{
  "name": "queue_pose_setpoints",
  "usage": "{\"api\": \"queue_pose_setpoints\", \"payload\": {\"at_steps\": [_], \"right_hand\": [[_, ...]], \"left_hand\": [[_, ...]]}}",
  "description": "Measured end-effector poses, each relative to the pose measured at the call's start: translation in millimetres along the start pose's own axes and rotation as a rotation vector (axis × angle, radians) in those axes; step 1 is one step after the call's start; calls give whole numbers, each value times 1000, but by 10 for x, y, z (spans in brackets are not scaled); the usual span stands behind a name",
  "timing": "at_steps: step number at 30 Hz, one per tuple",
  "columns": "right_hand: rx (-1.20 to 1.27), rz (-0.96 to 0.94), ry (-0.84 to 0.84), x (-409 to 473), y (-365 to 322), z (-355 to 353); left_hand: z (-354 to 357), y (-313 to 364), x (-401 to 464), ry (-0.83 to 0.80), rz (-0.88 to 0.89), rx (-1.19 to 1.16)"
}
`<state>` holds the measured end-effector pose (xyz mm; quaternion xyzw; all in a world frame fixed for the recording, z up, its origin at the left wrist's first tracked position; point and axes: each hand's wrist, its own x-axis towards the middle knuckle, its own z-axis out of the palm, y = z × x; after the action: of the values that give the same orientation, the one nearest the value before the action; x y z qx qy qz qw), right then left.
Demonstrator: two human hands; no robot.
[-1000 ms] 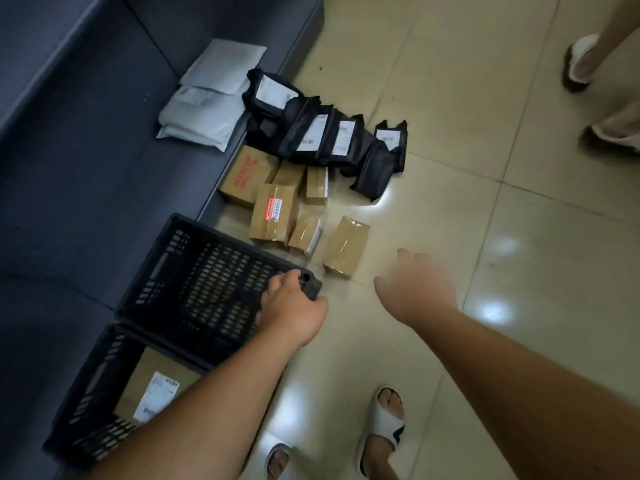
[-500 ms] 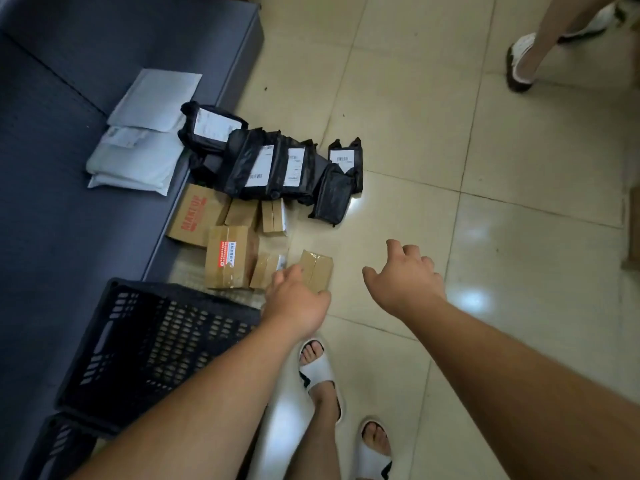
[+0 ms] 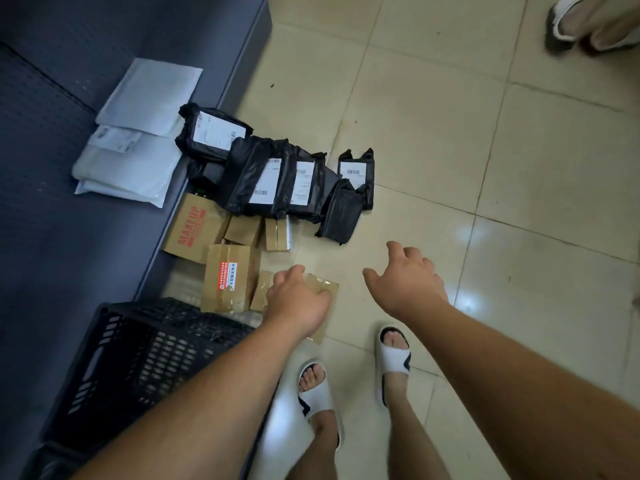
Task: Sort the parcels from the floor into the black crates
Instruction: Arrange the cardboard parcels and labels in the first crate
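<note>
The left hand (image 3: pixel 298 303) is laid over a small brown cardboard parcel wrapped in clear tape (image 3: pixel 322 289) on the beige tiled floor (image 3: pixel 450 140); whether its fingers are closed on it cannot be told. The right hand (image 3: pixel 407 282) is held above the floor, fingers apart and relaxed, nothing in it. More brown boxes (image 3: pixel 228 282) and black plastic bags with white labels (image 3: pixel 273 178) are seen just beyond. A black perforated plastic crate (image 3: pixel 145 358) is placed beside the left forearm.
</note>
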<state>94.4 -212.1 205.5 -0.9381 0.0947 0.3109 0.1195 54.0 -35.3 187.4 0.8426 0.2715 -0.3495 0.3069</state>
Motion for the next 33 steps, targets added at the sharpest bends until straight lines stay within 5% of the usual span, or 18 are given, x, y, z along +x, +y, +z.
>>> {"api": "queue_pose_setpoints", "payload": {"at_steps": [17,33], "right_hand": [[-150,-540,-358,887,-1074,-74],[-316,-578,-485,930,-2318,1060]], "left_hand": [[-547,-549,392,303,-413,-683],[-348,-1635,532,347,-686,-1159]]}}
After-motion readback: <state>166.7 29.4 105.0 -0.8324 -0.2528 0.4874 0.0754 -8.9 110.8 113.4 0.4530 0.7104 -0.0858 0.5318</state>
